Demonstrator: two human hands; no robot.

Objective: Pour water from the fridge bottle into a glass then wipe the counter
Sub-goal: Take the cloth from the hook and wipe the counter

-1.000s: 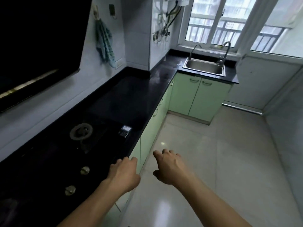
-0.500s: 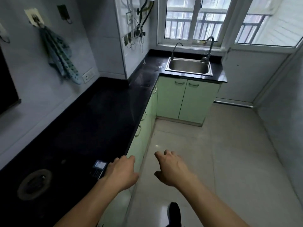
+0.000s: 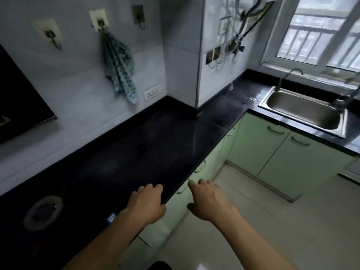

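No fridge bottle or glass in view, so likely pre-fetch: bare glossy black stone counter (image 3: 136, 152), empty left hand (image 3: 147, 204) loosely curled over its front edge, empty right hand (image 3: 206, 199) relaxed beside; blue dotted cloth (image 3: 119, 69) on wall hook for wiping, nothing blocking.

Whole frame is a bit smeared, so fine detail is mushy. The tall faucet (image 3: 348, 94) at the sink (image 3: 303, 110) runs off the right edge and is just a blur, can't make out its spout. The dark panel (image 3: 17, 100) on the left wall is cut off by the frame edge. There's a small blue-white thing (image 3: 111, 219) on the counter (image 3: 148, 152), half hidden behind the left hand (image 3: 146, 203), can't tell what it is. The wires (image 3: 239, 36) on the wall column are a tangle I can't sort out.
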